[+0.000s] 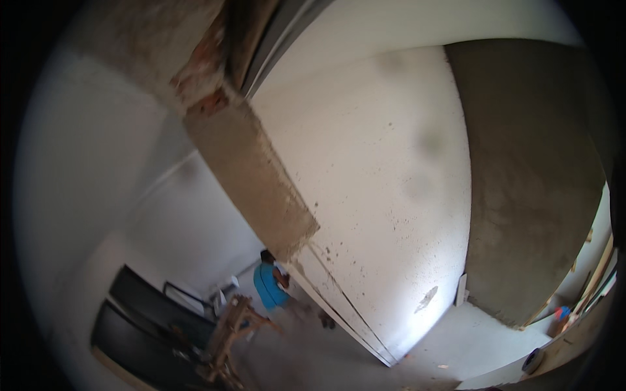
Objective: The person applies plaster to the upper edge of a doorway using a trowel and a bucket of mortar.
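Neither of my hands shows in the head view. A beige plastered beam or column edge (248,182), with exposed red brick at its top, crosses the middle diagonally. Right of it is a white wall (372,163) with small dark specks and a pale patch low down. A broad section of dark grey render (528,169) covers the wall at the right.
A person in a blue top (268,287) is at lower middle, beside a wooden trestle (228,326). Dark panels (143,306) lean at lower left. Long boards (590,287) and small red and blue items (562,313) are at the right edge, above the grey floor (424,371).
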`<move>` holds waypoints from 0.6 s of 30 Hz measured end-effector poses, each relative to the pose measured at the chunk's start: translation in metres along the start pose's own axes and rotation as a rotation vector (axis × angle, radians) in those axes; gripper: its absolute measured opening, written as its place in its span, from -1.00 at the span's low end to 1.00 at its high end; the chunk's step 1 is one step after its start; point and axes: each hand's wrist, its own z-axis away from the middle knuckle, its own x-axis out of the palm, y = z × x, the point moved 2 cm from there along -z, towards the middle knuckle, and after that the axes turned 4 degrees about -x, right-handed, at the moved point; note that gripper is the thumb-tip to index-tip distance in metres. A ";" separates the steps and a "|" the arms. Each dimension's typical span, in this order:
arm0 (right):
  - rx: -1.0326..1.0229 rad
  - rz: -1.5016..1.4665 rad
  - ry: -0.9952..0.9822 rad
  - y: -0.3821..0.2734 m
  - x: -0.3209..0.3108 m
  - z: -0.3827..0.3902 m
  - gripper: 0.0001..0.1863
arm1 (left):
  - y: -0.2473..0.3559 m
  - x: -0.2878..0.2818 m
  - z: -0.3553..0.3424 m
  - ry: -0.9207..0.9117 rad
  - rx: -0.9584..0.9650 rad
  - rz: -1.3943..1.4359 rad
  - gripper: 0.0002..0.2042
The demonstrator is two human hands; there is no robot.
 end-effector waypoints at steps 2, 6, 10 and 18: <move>-0.104 0.002 0.140 -0.028 -0.060 -0.004 -0.39 | -0.049 -0.002 0.025 0.031 -0.011 0.026 -0.63; -0.362 0.169 0.701 -0.085 -0.249 0.007 -0.27 | -0.150 0.041 0.054 -0.025 -0.082 0.120 -0.65; -0.744 0.226 1.348 -0.230 -0.429 0.035 -0.15 | -0.209 0.052 0.116 0.125 -0.163 0.333 -0.66; -0.698 0.154 1.436 -0.403 -0.518 -0.047 0.13 | -0.308 0.038 0.145 0.223 -0.234 0.271 -0.69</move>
